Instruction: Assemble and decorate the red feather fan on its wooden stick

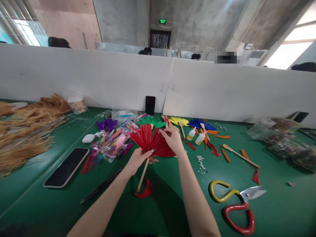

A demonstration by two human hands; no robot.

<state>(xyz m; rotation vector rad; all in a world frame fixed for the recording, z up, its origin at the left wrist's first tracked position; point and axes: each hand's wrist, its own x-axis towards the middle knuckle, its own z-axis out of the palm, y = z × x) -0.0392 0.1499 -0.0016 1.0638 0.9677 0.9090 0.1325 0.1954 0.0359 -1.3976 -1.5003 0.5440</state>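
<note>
A red feather fan [148,138] is spread above the green table, its wooden handle pointing down toward me with a red tassel [145,190] at the end. My left hand [139,158] is closed around the fan's base, thumb on top and fingers partly hidden beneath. At the fan's upper right edge, my right hand [172,136] has thumb and fingers pinched together on a red feather. Behind the fan lie a green fan [154,122], a yellow fan [178,121] and a blue fan [201,124]. Two small glue bottles [196,135] stand right of my right hand.
Open scissors [238,199] lie at the right, near a wooden stick [240,154] and white beads [200,163]. Left are a phone [66,168], dark tweezers [101,186], bagged feathers [116,141] and tan fibres [27,128]. A white partition [111,82] borders the table's back.
</note>
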